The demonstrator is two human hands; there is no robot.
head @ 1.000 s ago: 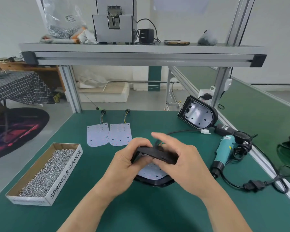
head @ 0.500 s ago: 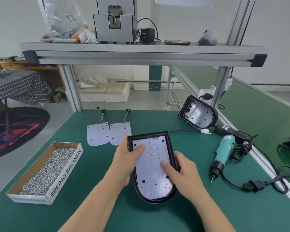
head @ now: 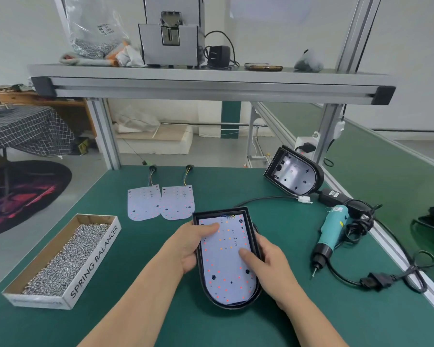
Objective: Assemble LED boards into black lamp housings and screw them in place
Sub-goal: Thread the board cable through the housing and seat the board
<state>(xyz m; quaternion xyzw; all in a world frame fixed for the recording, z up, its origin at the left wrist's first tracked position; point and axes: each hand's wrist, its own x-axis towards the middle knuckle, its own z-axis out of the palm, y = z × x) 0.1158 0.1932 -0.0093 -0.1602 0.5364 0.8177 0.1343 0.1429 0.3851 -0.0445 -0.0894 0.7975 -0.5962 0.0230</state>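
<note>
Two grips: left hand [head: 188, 249] and right hand [head: 271, 261] clamp the housing [head: 233, 305] on the bench [head: 273, 216], thumbs pressing the LED board [head: 226, 269] inside. Cardboard box [head: 93, 266] holds loose screws [head: 68, 256].

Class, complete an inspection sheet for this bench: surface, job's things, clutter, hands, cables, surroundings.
Surface: green mat.
Job's things: LED board lies in housing; two spare boards behind; empty housing propped at right; screwdriver; screw box at left.
Clutter: bag, phone on shelf.
Hands: left hand and right hand grip housing's sides, thumbs on board.
Cables: screwdriver's cord loops at right.
Surroundings: checked table, rug at left.
</note>
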